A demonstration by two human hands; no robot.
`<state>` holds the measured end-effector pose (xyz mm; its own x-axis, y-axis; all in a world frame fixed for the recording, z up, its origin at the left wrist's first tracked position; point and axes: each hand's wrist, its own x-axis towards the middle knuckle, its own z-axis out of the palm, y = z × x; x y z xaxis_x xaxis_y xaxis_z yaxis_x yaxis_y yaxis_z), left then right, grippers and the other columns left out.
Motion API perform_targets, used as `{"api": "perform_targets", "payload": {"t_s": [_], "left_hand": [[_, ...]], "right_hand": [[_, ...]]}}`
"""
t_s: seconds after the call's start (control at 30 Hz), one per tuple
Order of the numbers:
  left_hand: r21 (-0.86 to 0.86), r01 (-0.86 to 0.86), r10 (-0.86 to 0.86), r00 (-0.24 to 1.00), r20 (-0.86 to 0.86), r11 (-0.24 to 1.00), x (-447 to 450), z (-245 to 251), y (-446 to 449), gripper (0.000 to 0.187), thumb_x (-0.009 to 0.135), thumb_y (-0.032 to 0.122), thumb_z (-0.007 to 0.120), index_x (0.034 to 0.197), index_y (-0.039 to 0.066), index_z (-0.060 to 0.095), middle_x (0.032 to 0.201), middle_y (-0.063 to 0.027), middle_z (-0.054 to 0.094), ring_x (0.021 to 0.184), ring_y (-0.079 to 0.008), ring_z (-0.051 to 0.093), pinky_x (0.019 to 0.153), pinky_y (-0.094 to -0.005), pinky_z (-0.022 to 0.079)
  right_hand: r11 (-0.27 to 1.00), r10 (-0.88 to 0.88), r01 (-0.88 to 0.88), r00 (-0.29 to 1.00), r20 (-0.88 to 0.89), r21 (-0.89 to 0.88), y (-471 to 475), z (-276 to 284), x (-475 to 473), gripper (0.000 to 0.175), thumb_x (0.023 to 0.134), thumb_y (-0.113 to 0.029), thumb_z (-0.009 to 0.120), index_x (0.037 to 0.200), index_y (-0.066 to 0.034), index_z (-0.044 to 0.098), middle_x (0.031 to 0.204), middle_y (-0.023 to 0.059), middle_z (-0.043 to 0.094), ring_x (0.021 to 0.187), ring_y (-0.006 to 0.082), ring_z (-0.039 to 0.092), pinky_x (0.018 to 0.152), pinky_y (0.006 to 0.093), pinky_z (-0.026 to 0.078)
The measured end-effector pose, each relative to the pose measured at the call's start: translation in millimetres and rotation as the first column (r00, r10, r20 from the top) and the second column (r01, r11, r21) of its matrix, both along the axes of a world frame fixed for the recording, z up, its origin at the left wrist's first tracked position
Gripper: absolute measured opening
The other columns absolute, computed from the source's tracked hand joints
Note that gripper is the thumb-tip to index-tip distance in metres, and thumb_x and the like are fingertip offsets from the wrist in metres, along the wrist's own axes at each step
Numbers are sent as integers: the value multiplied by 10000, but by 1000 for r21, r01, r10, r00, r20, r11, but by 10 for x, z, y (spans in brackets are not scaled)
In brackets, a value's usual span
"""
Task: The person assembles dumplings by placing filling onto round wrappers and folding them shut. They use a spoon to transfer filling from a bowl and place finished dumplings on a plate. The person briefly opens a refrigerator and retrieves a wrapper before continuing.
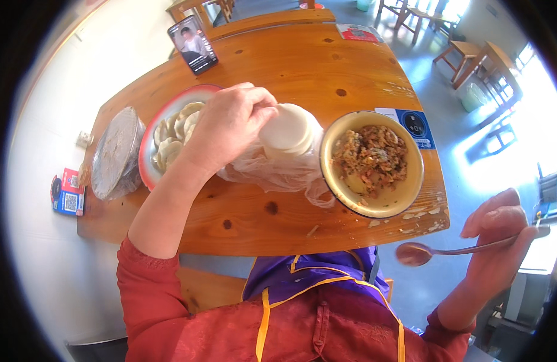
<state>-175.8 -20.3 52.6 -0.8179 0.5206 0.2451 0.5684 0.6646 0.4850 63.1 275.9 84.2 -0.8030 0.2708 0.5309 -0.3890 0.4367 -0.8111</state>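
My left hand (235, 122) reaches over the table, thumb and forefinger pinching the edge of the top round dumpling wrapper (285, 126). That wrapper lies on a stack of wrappers (308, 135), set in a crumpled clear plastic bag (274, 172). Off the table's right side, my right hand (500, 231) holds a metal spoon (414, 254) by its handle, bowl pointing left. Between the hands stands a yellow enamel bowl (416, 181) of minced filling (373, 156). Partly behind my left forearm, a red-rimmed enamel plate (145, 154) carries several folded dumplings (170, 147).
A plastic-wrapped round container (115, 156) stands left of the plate. A smartphone (193, 45) leans upright at the wooden table's (296, 59) far left. Printed cards lie by the bowl (423, 131) and at the far edge (357, 33); a code stand (69, 192) is at the left edge.
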Motion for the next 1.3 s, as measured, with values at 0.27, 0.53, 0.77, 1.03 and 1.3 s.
{"api": "perform_targets", "payload": {"t_s": [0.27,0.53,0.77,1.03,1.3], "left_hand": [[101,-124,97,966,239,987,-82,9,78,153,858,153,734,896,12,689,734,-50,662,659,-107,573,625,-285,472],[-9,-121,120,992,-40,993,67,71,168,121,865,94,705,830,24,612,758,-58,643,645,-154,573,641,-318,475],[70,11,4,979,-203,997,207,107,164,101,902,32,631,861,37,538,805,-48,565,736,-144,557,680,-307,464],[857,-239,-277,877,393,457,428,163,-36,106,1025,201,480,968,111,475,885,2,522,899,-97,536,804,-240,449],[657,-633,-501,447,742,409,1182,-226,-51,369,999,366,585,1235,125,436,1012,-182,668,686,-299,708,584,-424,627]], "right_hand": [[991,28,-34,998,-49,-133,228,-134,81,604,1058,-553,270,858,-57,551,552,11,464,434,59,408,405,198,303],[919,120,-40,976,-180,393,87,-347,-235,423,915,-442,643,923,-31,743,809,120,674,648,189,665,532,278,515],[819,265,-140,952,-150,556,106,-484,-457,356,789,-451,715,910,-116,731,772,32,651,641,172,660,511,289,513],[887,228,-185,972,-53,423,132,-480,-476,382,894,-446,672,826,-71,701,714,51,653,619,191,665,520,288,515],[970,122,-48,944,305,-240,187,-502,-542,448,1082,-324,444,862,19,630,693,71,655,593,122,627,539,261,493]]}}
